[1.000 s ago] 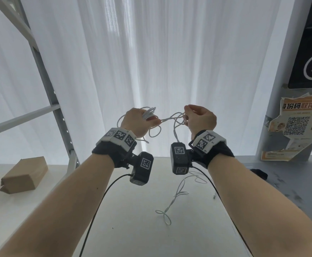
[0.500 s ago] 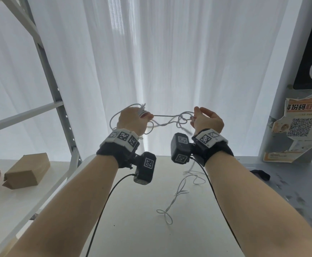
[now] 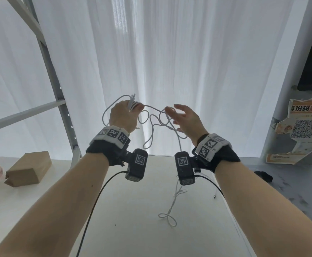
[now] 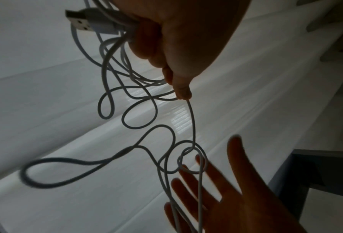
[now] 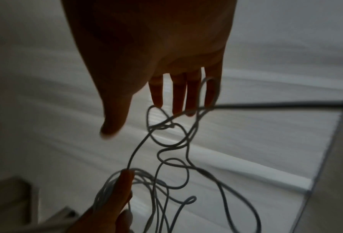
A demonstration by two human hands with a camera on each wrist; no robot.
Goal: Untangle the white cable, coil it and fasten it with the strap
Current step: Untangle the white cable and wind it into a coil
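The white cable (image 3: pixel 152 127) hangs in a loose tangle between my raised hands. My left hand (image 3: pixel 127 114) grips a bunch of its loops, and the USB plug (image 4: pixel 80 22) sticks out above the fist. A knot of crossed loops (image 4: pixel 188 157) sits just in front of my right hand (image 3: pixel 181 117), which is open with fingers straight and spread. One loop (image 5: pixel 208 88) lies round an outer finger of that hand. A long tail drops between my wrists to the white table (image 3: pixel 132 229) and ends there in a small loop (image 3: pixel 167 218).
A grey metal rack upright (image 3: pixel 58 101) and brown cardboard blocks (image 3: pixel 28 168) stand at the left. White curtains (image 3: pixel 170 52) hang behind. At the right a small black object (image 3: pixel 263 176) lies on a grey surface, below a torn poster (image 3: pixel 299 130).
My right hand has let go of the cable and spread its fingers. Both hands have moved apart, and the tangle between them has loosened and sagged.
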